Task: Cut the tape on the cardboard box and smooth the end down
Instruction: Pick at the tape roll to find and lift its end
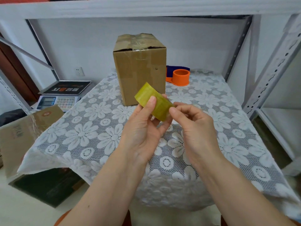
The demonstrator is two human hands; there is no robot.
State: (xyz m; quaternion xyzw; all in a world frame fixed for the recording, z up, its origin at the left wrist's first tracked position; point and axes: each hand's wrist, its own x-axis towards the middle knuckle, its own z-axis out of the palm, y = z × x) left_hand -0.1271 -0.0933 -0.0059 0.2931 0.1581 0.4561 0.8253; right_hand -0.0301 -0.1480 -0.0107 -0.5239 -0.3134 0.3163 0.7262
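head view: a person's two bare hands raised over a table with a lace cloth, a roll between them.
left hand: closed around the tape roll, thumb pressed on its outer face, fingers behind it.
right hand: thumb and forefinger pinched together at the roll's right edge, apparently picking for the loose end; whether any tape is actually caught between them cannot be told, since the film is clear and the tips overlap it.
tape roll: yellowish, translucent, held tilted in the air, well apart from the box and touching nothing but the hands.
cardboard box: upright at the far middle of the table, top flaps closed, a strip of clear tape already across the top seam and down the near face; its lower end looks wrinkled.
cutter: an orange dispenser-like piece just beside the box on its right, untouched.
scale: off the table's left edge, not involved.
risk, tape end: the film may split lengthwise or fold onto itself if peeled from one corner only.
risk, grip: the roll could twist out of the left hand when the right pulls hard.
risk, box: a light box may tip or slide if tape is drawn against it unsteadied.
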